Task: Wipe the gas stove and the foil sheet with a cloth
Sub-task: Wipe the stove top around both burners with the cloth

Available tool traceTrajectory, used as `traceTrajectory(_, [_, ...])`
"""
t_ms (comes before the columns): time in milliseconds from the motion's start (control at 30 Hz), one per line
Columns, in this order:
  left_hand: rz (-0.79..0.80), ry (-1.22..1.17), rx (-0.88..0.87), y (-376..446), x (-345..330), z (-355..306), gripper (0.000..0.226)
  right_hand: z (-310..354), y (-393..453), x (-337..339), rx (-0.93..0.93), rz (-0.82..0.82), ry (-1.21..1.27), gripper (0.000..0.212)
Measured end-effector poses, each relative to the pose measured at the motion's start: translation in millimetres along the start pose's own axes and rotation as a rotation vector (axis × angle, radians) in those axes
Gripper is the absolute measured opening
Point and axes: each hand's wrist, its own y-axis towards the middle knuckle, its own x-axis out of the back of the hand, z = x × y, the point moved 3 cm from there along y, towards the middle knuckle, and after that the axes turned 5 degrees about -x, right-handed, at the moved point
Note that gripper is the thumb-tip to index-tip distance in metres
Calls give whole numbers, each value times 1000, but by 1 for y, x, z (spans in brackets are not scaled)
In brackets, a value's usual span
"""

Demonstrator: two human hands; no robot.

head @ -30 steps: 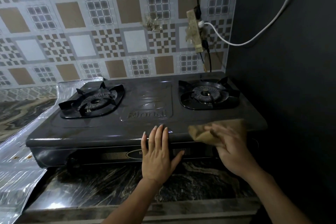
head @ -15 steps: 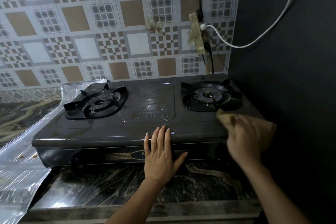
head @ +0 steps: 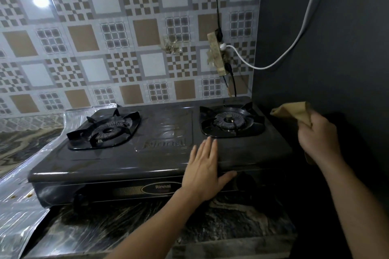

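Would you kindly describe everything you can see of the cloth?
The cloth is a plain tan-brown fabric, soft and crumpled into folds. The right hand grips it, fingers curled round its middle. One end sticks out up and left from the fist, while a small bit shows below the wrist. It is held in the air to the right of the stove, not touching it, against the dark wall.

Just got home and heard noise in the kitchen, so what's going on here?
A person is cleaning the gas stove. The left hand rests flat on its front edge, while the right hand grips a brown cloth beside the stove's right end. The foil sheet on the left shows brown specks.
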Motion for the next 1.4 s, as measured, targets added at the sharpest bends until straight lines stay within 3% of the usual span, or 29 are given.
traceTrajectory(133, [194,-1,-59,29,-8,-13,97,-18,30,-45,-101,199,-240,40])
traceTrajectory(200, [240,65,-82,33,-18,-16,97,-30,16,-74,-25,317,-419,43])
traceTrajectory(267, [238,142,-104,32,-25,-16,96,-34,-6,-84,135,266,-506,37])
traceTrajectory(333, [193,160,-114,31,-28,-15,95,-28,-29,-79,320,288,-392,33])
traceTrajectory(433, [134,159,-115,30,-30,-16,95,-21,-30,-64,314,425,-190,20])
traceTrajectory(533, [125,164,-104,30,-31,-17,95,-15,10,-43,110,264,-181,22])
traceTrajectory(633, [125,161,-97,31,-30,-17,96,1,39,-31,55,67,-143,27])
traceTrajectory(767, [118,161,-97,30,-30,-17,96,-13,31,-64,-48,219,-307,32])
traceTrajectory(867, [109,163,-101,31,-30,-17,96,-29,-17,-89,127,97,-455,29])
traceTrajectory(1000, [105,146,-105,31,-32,-16,95,-30,-72,-96,347,146,-139,35])
traceTrajectory(1100, [107,134,-101,30,-31,-16,97,-16,-67,-66,224,218,9,25])
traceTrajectory(1200, [116,121,-103,30,-31,-14,97,-12,-37,-35,9,143,13,21])
traceTrajectory(1300, [106,99,-94,27,-30,-15,97,-12,-17,-24,-87,43,-37,30])
traceTrajectory(1400, [119,78,-107,28,-31,-13,97,-24,-22,-55,-156,96,-219,34])
